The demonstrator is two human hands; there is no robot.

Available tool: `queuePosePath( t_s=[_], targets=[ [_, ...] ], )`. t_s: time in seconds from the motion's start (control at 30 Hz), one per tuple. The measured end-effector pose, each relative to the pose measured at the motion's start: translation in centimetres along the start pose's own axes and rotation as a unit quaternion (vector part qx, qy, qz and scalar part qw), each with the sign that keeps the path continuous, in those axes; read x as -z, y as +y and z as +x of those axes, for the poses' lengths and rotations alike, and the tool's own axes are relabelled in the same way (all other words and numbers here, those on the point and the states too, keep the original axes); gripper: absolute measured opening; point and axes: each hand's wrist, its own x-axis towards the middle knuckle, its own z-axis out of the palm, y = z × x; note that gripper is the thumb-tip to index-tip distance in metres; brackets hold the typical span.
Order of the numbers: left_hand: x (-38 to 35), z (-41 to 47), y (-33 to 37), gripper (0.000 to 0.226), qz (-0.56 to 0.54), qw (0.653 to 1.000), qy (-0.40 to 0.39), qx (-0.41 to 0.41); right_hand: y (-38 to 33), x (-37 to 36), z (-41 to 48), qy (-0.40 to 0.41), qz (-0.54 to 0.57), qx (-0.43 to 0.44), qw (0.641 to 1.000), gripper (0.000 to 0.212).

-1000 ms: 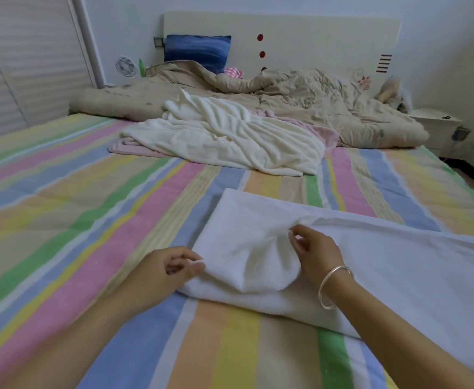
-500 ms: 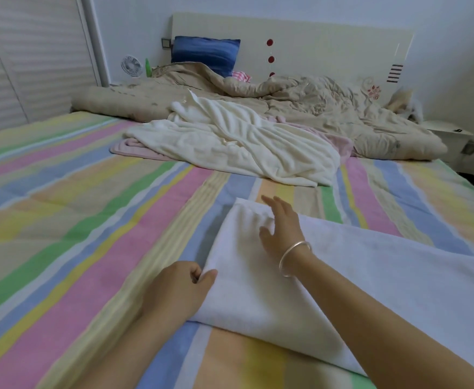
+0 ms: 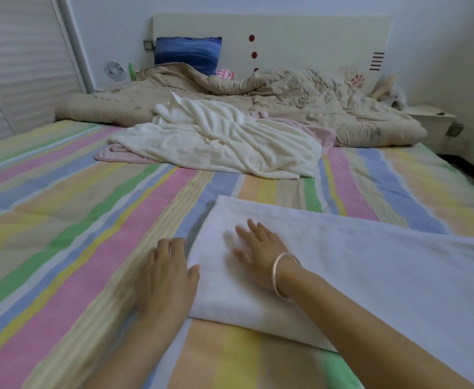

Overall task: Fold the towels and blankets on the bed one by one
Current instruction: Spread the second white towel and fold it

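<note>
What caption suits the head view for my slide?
Right hand flat on a folded white terry towel, left hand at its edge, on a pastel-striped bedsheet; a crumpled cream blanket lies behind.

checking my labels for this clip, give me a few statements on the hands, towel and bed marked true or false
1. The right hand lies flat on the white towel. True.
2. The bracelet is on the left wrist. False: it is on the right wrist.
3. A cream blanket lies crumpled farther up the bed. True.
4. The pillow at the headboard is red. False: it is blue.
5. The left hand holds the towel in the air. False: it rests at the towel's edge.
</note>
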Motion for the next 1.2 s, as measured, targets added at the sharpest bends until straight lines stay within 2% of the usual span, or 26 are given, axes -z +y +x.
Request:
queuePosePath(
  t_s=[0.03,0.1,0.17,0.27,0.33,0.43,0.5,0.57,0.67,0.73,0.83,0.9,0.97,1.1,1.2],
  targets=[
    [0.0,0.0,0.9,0.043,0.003,0.998,0.028,-0.048,0.8,0.0,-2.2,0.002,-0.013,0.006,1.000,0.061],
    [-0.4,-0.2,4.9,0.041,-0.037,0.991,0.036,-0.123,4.1,0.5,-8.0,0.016,-0.044,0.004,0.999,0.089],
    [-1.1,-0.7,9.4,0.037,-0.095,0.982,-0.025,-0.160,8.2,1.1,-12.5,0.007,-0.074,-0.026,0.997,0.115],
    [-3.2,-2.1,17.4,0.044,-0.139,0.961,-0.126,-0.203,16.3,3.0,-17.0,0.006,-0.089,-0.119,0.989,0.125],
    [-4.4,-3.1,22.9,0.049,-0.125,0.949,-0.170,-0.232,21.9,4.4,-19.1,0.014,-0.088,-0.166,0.982,0.116],
    [-6.0,-4.8,31.5,0.058,-0.084,0.928,-0.231,-0.281,30.9,6.1,-22.2,0.015,-0.103,-0.234,0.967,0.070],
    [-7.0,-5.7,35.7,0.061,-0.052,0.910,-0.261,-0.319,35.2,7.0,-23.2,0.033,-0.125,-0.255,0.958,0.058],
    [-8.0,-6.3,39.4,0.061,-0.028,0.899,-0.275,-0.339,38.9,8.1,-23.7,0.046,-0.136,-0.260,0.955,0.057],
    [-9.3,-6.0,43.0,0.061,-0.025,0.901,-0.279,-0.331,42.3,9.2,-23.1,0.055,-0.153,-0.271,0.949,0.059],
    [-10.2,-5.6,44.9,0.061,-0.024,0.905,-0.271,-0.327,44.5,9.8,-22.9,0.081,-0.136,-0.333,0.929,0.059],
    [-11.3,-5.2,46.9,0.062,-0.007,0.909,-0.271,-0.316,47.9,10.1,-23.6,0.090,-0.013,-0.414,0.906,0.070],
    [-11.8,-5.3,47.6,0.063,0.012,0.911,-0.278,-0.303,49.1,10.1,-23.8,0.085,0.041,-0.407,0.909,0.084],
    [-12.2,-5.5,47.9,0.064,0.021,0.914,-0.280,-0.293,49.3,9.9,-23.7,0.095,0.060,-0.396,0.911,0.089],
    [-11.9,-6.0,47.6,0.066,0.006,0.928,-0.253,-0.275,47.9,11.0,-25.6,0.118,0.115,-0.380,0.910,0.070],
    [-10.1,-7.6,48.1,0.052,-0.059,0.955,-0.181,-0.229,46.4,11.1,-28.0,0.142,0.164,-0.360,0.907,0.055]
  ],
)
